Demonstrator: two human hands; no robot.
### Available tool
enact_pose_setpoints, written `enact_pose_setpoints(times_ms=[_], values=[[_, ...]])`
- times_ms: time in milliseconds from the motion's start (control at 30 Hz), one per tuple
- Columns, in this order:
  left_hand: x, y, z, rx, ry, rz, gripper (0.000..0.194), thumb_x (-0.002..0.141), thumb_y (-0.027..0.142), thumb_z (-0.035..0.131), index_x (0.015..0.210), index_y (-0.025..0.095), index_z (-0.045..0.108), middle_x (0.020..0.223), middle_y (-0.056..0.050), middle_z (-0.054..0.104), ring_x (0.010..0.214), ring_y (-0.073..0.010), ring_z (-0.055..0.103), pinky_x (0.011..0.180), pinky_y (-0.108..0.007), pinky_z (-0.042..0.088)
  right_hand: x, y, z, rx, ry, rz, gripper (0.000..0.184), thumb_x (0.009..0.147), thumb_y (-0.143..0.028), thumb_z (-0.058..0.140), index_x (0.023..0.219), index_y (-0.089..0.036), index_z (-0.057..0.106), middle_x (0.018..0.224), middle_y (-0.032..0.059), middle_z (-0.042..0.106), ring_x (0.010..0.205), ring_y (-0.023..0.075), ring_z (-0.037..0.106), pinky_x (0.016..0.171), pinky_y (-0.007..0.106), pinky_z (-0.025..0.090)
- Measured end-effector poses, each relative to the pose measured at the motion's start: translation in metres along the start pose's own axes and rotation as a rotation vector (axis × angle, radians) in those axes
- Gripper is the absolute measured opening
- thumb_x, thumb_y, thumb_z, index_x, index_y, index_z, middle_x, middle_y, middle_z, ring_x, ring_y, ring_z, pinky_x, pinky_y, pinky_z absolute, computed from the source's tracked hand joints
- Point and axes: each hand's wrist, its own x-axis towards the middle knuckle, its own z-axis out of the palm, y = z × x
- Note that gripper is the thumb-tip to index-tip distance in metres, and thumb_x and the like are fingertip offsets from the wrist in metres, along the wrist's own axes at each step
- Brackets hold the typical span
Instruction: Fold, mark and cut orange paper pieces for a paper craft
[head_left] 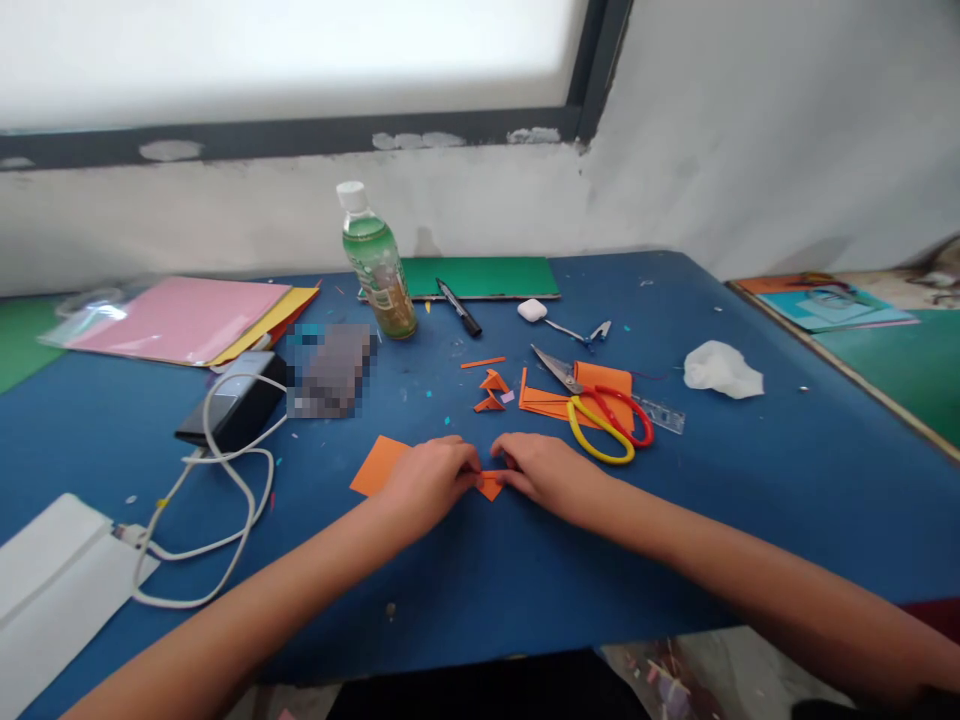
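A small folded piece of orange paper (490,487) lies between my hands near the front of the blue table. My left hand (431,480) pinches its left end, and my right hand (551,472) pinches its right end. A flat orange paper square (380,466) is partly covered by my left hand. Beyond my hands stand small folded orange pieces (491,391) and a thin orange strip (484,362). Scissors (600,405) with red and yellow handles rest, blades parted, on more orange paper (544,402) and a clear ruler (664,415).
A green-labelled bottle (380,270) stands at the back, near a black marker (459,307) and a green board (480,277). To the left are a black box-like device (232,400), a white cable (251,500) and coloured sheets (180,318). Crumpled white tissue (721,370) lies right.
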Motion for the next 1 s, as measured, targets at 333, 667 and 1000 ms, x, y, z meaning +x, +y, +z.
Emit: enact_pose_setpoints(times_ms=[333, 667, 1000], values=[[0.000, 0.001, -0.010, -0.246, -0.077, 0.011, 0.010, 0.076, 0.023, 0.055, 0.079, 0.017, 0.062, 0.070, 0.000, 0.061, 0.065, -0.0146, 0.056, 0.057, -0.023, 0.039, -0.007, -0.010, -0.011, 0.176, 0.005, -0.058, 0.007, 0.078, -0.009, 0.053, 0.079, -0.016, 0.056, 0.080, 0.0036, 0.058, 0.075, 0.0164, 0.054, 0.065, 0.026, 0.038], [-0.018, 0.001, -0.020, -0.843, -0.025, 0.093, 0.022, 0.084, 0.034, 0.050, 0.088, 0.014, 0.058, 0.077, -0.003, 0.063, 0.070, -0.0124, 0.056, 0.068, -0.025, 0.044, -0.007, -0.002, -0.017, 0.835, 0.107, -0.197, 0.020, 0.076, -0.032, 0.061, 0.085, -0.017, 0.053, 0.078, 0.0003, 0.058, 0.074, 0.0125, 0.058, 0.069, 0.025, 0.046], [-0.019, 0.015, 0.007, -1.134, 0.142, 0.101, 0.040, 0.067, 0.050, 0.067, 0.083, 0.015, 0.062, 0.075, -0.004, 0.065, 0.070, -0.0161, 0.060, 0.065, -0.028, 0.047, -0.003, -0.011, 0.004, 1.060, 0.237, -0.166, 0.044, 0.058, -0.051, 0.074, 0.072, -0.019, 0.045, 0.065, -0.0050, 0.047, 0.057, 0.0089, 0.045, 0.056, 0.023, 0.040]])
